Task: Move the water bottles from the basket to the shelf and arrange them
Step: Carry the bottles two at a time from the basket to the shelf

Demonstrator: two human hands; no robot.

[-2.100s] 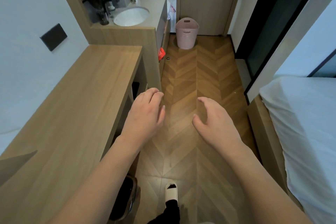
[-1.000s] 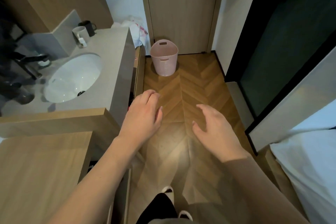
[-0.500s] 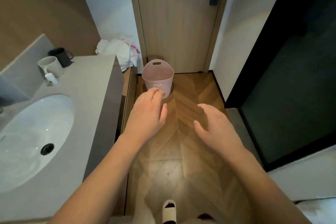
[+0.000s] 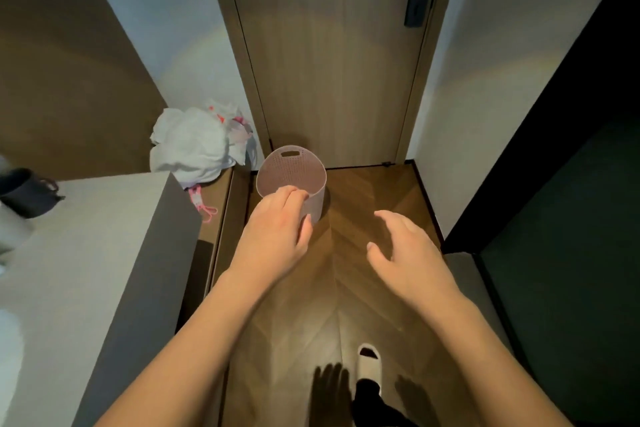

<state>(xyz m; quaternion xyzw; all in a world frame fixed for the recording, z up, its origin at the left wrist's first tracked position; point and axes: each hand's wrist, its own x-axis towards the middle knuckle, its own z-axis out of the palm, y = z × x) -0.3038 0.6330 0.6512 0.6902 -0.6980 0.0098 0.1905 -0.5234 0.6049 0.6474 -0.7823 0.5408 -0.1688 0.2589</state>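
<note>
Both the left hand [image 4: 273, 239] and right hand [image 4: 405, 253] hung empty and released above the floor [image 4: 363, 288]; a careless reach risked knocking the light basket [image 4: 294, 172] against the door [image 4: 332, 55].

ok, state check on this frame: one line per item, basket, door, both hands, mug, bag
pink basket: upright on the floor by the door, no bottles visible inside
door: closed
left hand: open, empty, in front of the basket's near rim
right hand: open, empty, over the floor
dark mug: upright on the counter
white plastic bag: crumpled, on the ledge beside the counter
</note>
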